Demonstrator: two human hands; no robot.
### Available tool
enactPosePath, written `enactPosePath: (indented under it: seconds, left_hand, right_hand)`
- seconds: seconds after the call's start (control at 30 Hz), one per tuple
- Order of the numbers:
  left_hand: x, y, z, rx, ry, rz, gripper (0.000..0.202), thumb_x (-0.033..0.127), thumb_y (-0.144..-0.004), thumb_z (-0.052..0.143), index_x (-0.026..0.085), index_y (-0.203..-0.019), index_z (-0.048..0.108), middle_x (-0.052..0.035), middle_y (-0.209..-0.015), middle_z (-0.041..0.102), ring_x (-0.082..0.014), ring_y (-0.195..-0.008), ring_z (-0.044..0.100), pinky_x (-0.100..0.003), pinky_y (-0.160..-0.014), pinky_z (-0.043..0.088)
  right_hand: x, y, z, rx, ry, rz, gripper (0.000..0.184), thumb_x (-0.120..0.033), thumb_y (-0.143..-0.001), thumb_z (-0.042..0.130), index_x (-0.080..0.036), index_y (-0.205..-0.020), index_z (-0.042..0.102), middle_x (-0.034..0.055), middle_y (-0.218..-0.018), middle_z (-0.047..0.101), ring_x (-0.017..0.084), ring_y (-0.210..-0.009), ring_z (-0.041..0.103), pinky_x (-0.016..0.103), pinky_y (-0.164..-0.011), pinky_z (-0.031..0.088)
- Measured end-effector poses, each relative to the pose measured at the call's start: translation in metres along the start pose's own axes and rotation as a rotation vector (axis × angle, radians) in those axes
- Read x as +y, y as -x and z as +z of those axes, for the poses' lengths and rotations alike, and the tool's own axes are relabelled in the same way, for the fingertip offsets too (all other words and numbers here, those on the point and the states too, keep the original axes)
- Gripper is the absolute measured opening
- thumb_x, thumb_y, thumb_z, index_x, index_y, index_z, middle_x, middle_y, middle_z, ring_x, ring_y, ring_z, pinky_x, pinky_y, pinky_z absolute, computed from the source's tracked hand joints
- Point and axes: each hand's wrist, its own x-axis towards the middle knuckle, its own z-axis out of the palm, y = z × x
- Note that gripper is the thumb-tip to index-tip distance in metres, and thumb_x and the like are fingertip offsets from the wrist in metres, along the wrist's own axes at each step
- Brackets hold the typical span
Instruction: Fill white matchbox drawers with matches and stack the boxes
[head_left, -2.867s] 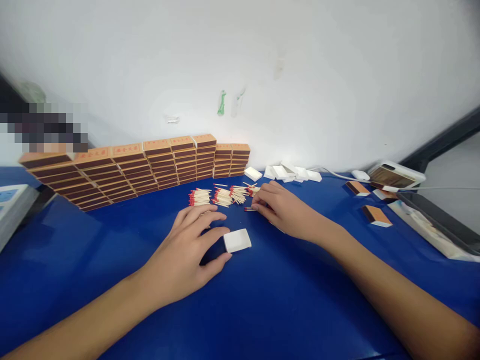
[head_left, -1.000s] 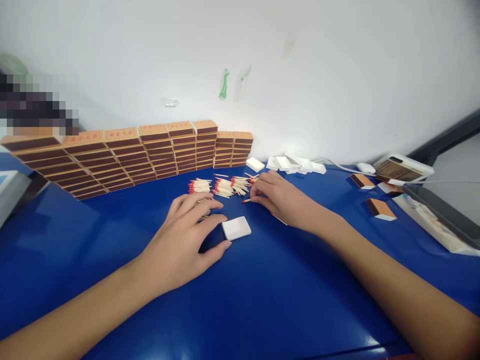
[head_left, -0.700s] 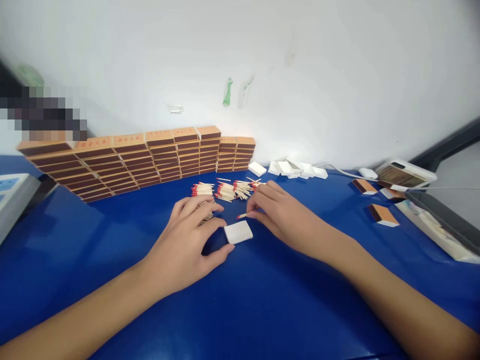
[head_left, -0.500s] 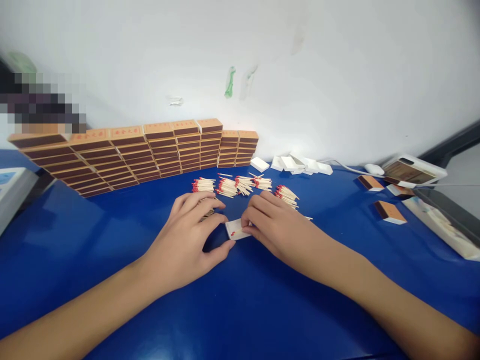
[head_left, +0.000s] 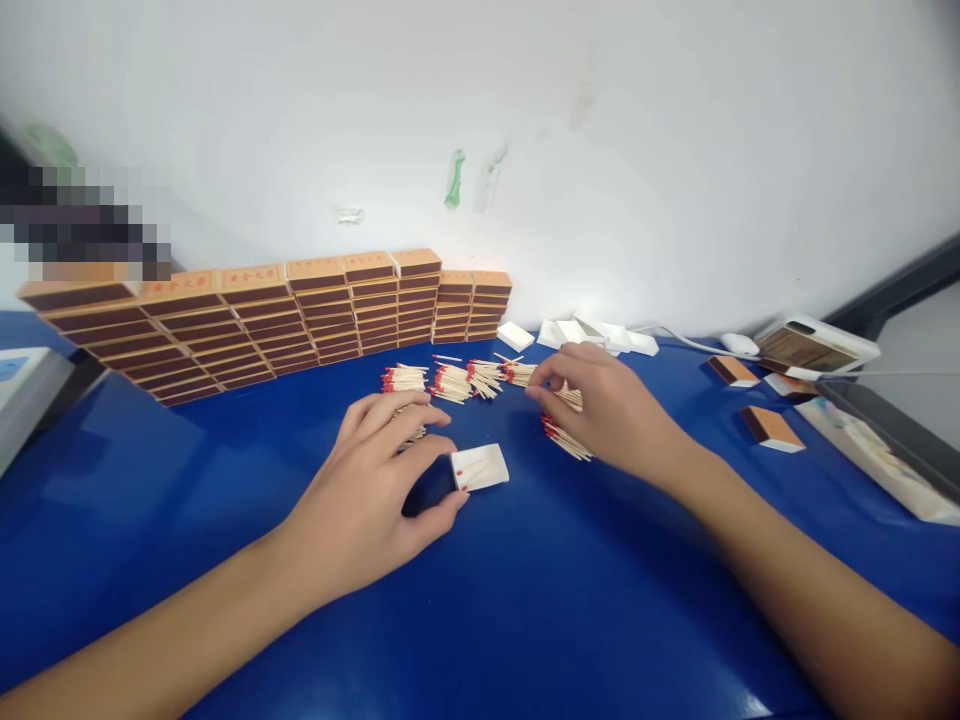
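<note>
A white matchbox tray [head_left: 491, 478] lies on the blue table with a few red-headed matches in it. My left hand [head_left: 390, 470] holds its left end between thumb and forefinger, the other fingers spread above a bunch of matches [head_left: 414, 435] that they partly hide. Over the matches on the right, my right hand [head_left: 600, 400] hovers with curled fingers and a small gap between thumb and forefinger; I see nothing held there. Under and below it lies a pile of matches [head_left: 568, 440], partly covered. More match bundles [head_left: 452, 382] stretch in a row behind the tray.
Stacked matchboxes [head_left: 315, 310] form a wall along the back left. Several white trays [head_left: 592, 333] lie against the wall. At right are loose matchboxes [head_left: 772, 428], a white cable [head_left: 682, 340] and a cloth-like strip [head_left: 862, 455]. A white box [head_left: 30, 400] stands far left.
My right hand has left the tray and moved right and up over the matches. The tray's inside now shows more fully. My left hand stays at the tray's left end.
</note>
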Motion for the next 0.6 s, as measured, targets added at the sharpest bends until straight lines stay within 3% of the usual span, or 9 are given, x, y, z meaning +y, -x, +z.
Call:
enactPosePath:
  seconds: [0.1,0.2,0.43,0.6]
  left_hand:
    - [0.001,-0.001,-0.002,-0.007,-0.005,-0.004,0.016,0.031,-0.097,0.070,0.021,-0.108,0.072,-0.0102,-0.132,0.071,-0.0328,-0.134,0.057,-0.056,-0.113,0.042]
    - [0.002,-0.002,-0.003,-0.004,-0.011,-0.009,0.016,0.032,-0.097,0.070,0.021,-0.109,0.071,-0.0106,-0.134,0.070,-0.0332,-0.134,0.057,-0.056,-0.112,0.043]
    - [0.002,-0.001,0.000,-0.005,-0.007,0.001,0.016,0.032,-0.097,0.071,0.022,-0.108,0.072,-0.0097,-0.132,0.071,-0.0330,-0.135,0.057,-0.056,-0.113,0.041]
    - [0.001,-0.001,-0.001,-0.006,-0.014,-0.012,0.016,0.032,-0.097,0.071,0.021,-0.109,0.072,-0.0103,-0.133,0.070,-0.0332,-0.134,0.057,-0.056,-0.112,0.042]
  right_hand:
    - [0.025,-0.005,0.006,-0.041,0.031,0.030,0.009,-0.024,-0.099,0.066,-0.021,-0.093,0.072,0.0072,-0.086,0.064,0.027,-0.090,0.059,0.042,-0.081,0.047]
    - [0.035,-0.009,0.011,-0.067,0.005,0.040,0.013,-0.026,-0.099,0.064,-0.021,-0.092,0.073,0.0072,-0.086,0.063,0.026,-0.087,0.058,0.041,-0.080,0.047]
    - [0.038,-0.012,0.017,-0.077,0.020,-0.039,0.013,-0.023,-0.100,0.060,-0.021,-0.089,0.068,0.0078,-0.088,0.061,0.026,-0.088,0.056,0.041,-0.079,0.048]
    - [0.027,-0.011,0.005,-0.140,0.046,-0.065,0.014,-0.019,-0.103,0.056,-0.019,-0.092,0.064,0.0106,-0.095,0.061,0.028,-0.093,0.055,0.044,-0.083,0.050]
